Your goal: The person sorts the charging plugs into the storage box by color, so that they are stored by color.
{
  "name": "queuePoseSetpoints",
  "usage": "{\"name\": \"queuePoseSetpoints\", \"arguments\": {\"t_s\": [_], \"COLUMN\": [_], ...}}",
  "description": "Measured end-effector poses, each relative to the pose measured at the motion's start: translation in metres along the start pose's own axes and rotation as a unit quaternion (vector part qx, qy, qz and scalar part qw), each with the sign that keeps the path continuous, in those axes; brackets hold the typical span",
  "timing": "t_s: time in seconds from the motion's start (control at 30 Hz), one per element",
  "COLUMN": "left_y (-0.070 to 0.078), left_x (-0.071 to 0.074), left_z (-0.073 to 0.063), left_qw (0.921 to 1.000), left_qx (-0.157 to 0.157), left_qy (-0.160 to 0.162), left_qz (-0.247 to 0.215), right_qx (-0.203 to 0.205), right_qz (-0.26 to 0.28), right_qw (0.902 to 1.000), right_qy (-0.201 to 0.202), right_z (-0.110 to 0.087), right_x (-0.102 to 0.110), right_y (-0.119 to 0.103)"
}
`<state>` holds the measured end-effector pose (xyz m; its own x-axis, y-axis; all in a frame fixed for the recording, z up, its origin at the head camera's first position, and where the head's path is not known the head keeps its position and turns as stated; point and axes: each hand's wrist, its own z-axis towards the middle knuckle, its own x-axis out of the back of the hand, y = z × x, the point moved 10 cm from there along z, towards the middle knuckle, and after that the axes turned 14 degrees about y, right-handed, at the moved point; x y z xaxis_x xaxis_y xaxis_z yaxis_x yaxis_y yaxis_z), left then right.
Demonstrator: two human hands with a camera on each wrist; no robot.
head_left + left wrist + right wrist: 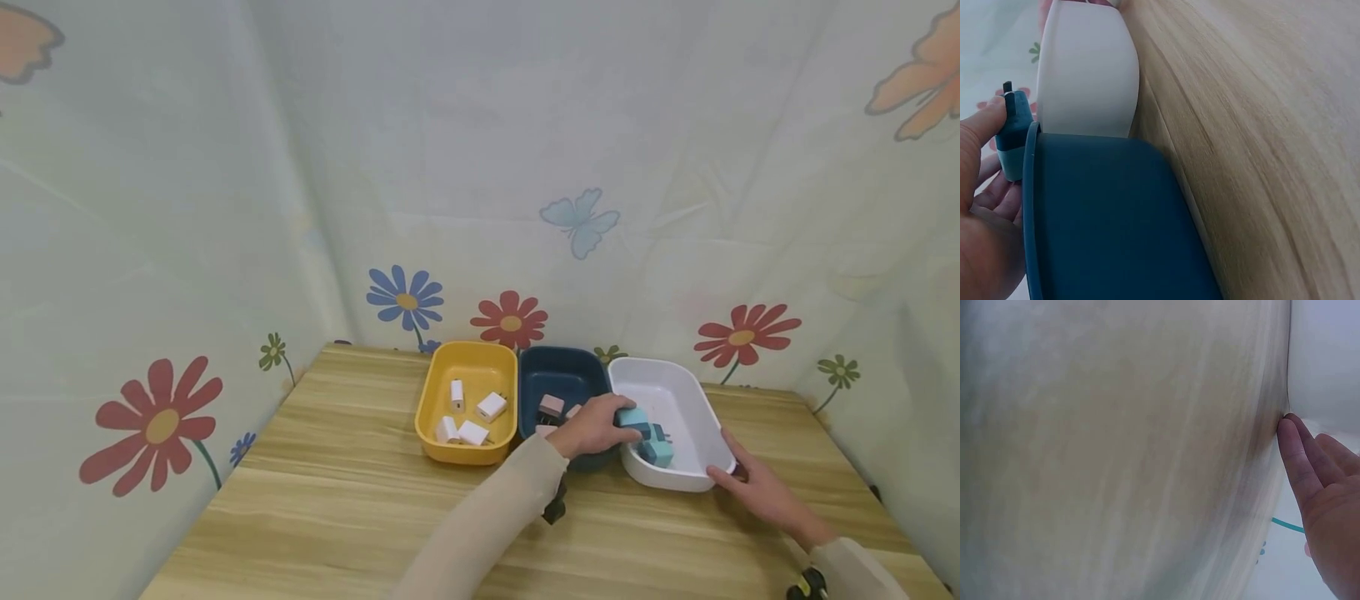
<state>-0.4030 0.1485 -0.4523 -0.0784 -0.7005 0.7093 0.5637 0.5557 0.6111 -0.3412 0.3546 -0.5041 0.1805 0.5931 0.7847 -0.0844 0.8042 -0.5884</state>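
Note:
In the head view my left hand (pixel 597 427) pinches a two-tone teal charger plug (pixel 633 419) over the left side of the white bin (pixel 678 481). The left wrist view shows this charger plug (pixel 1015 134) between thumb and fingers, prongs up, beside the bin rims. More teal charger plugs (pixel 657 452) lie beneath it inside the white bin. At that bin's front right corner, my right hand (pixel 765 492) touches the outside wall. The right wrist view shows the right hand (pixel 1329 494) with fairly straight fingers against the white wall.
A dark blue bin (pixel 566 360) with pink charger plugs (pixel 551 406) stands left of the white one, partly behind my left hand. Beside it is a yellow bin (pixel 426 400) with several white charger plugs (pixel 491 407). All stand on a wooden table (pixel 337 483) before a flowered curtain (pixel 465 183).

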Motion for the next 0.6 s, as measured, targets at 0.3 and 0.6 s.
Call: {"name": "queuePoseSetpoints", "arguments": {"t_s": [0.3,0.6], "left_y": [-0.0064,-0.0105], "left_x": [-0.0006,-0.0002], "left_z": [0.0060,0.0100], "left_qw": [0.9988,0.9966], "left_qx": [0.020,0.047], "left_qy": [0.018,0.024], "left_qz": [-0.041,-0.063], "right_qx": [0.010,0.000], "right_qz": [0.011,0.009], "right_qw": [0.9999,1.0000], "right_qy": [0.002,0.002], "right_z": [0.0000,0.0002], "right_x": [0.0022,0.0011], "right_y": [-0.0028,0.0006]}}
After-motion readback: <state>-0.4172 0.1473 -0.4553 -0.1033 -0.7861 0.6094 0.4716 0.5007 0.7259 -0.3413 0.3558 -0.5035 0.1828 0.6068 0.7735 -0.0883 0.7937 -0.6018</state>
